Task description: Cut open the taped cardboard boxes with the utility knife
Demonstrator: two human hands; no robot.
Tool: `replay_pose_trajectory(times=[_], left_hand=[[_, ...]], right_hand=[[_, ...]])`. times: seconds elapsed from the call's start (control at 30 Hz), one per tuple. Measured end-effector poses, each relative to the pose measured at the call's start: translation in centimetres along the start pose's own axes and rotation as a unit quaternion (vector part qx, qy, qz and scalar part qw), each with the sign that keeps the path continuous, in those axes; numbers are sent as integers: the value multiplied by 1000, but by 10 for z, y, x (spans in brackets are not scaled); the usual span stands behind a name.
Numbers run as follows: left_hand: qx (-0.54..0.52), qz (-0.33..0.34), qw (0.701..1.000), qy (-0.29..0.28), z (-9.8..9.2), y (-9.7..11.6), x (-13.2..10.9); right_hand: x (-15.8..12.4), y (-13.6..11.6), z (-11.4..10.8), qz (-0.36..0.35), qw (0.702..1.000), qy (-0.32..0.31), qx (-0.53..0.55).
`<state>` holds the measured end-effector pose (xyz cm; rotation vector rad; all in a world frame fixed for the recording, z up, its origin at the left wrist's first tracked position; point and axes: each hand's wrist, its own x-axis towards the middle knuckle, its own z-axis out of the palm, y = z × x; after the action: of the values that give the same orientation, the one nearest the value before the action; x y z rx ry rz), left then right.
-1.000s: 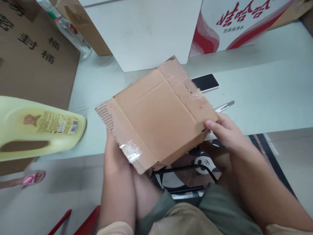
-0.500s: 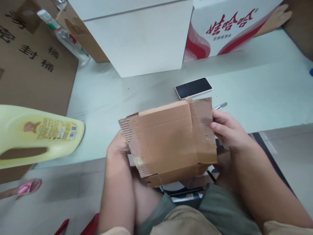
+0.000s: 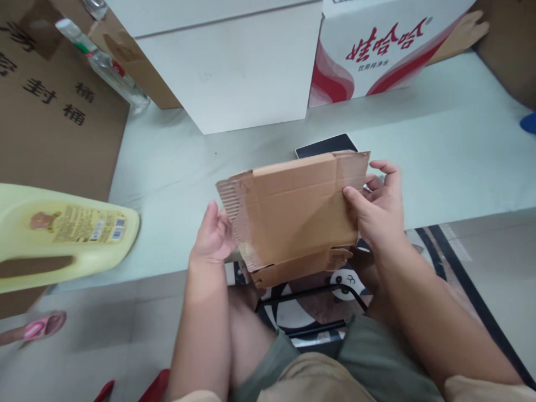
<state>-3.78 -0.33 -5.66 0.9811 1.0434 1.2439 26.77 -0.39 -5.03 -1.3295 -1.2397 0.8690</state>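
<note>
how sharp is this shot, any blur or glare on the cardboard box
Head view: even, soft light; the cardboard box and right hand are fairly sharp, with a dull sheen on the box's tape; the yellow jug at the left edge looks stretched by the wide lens; the floor at lower left is smeared.

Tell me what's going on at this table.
A seated person holds a worn, taped cardboard box in both hands above the near edge of the table. The left hand supports its left side. The right hand grips the right edge, thumb on the front. A phone lies just behind the box, and a yellow jug lies on its side at the left.
</note>
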Motion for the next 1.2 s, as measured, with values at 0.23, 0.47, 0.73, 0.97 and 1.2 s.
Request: replay_pose_trajectory(times=[0.23, 0.47, 0.73, 0.97, 1.2], left_hand=[[5, -61, 998, -17, 14, 8, 0], [-182, 86, 968, 147, -6, 8, 23], [-214, 0, 972, 102, 32, -3, 24], [-190, -127, 973, 24, 76, -12, 19], [-167, -188, 968, 19, 83, -2, 32]], right_hand=[[9, 8, -6, -42, 996, 74, -8], [24, 7, -7, 51, 978, 136, 151], [-36, -7, -15, 245, 947, -77, 193], [-81, -6, -56, 292, 938, -54, 179], [-62, -17, -122, 176, 959, 216, 59]])
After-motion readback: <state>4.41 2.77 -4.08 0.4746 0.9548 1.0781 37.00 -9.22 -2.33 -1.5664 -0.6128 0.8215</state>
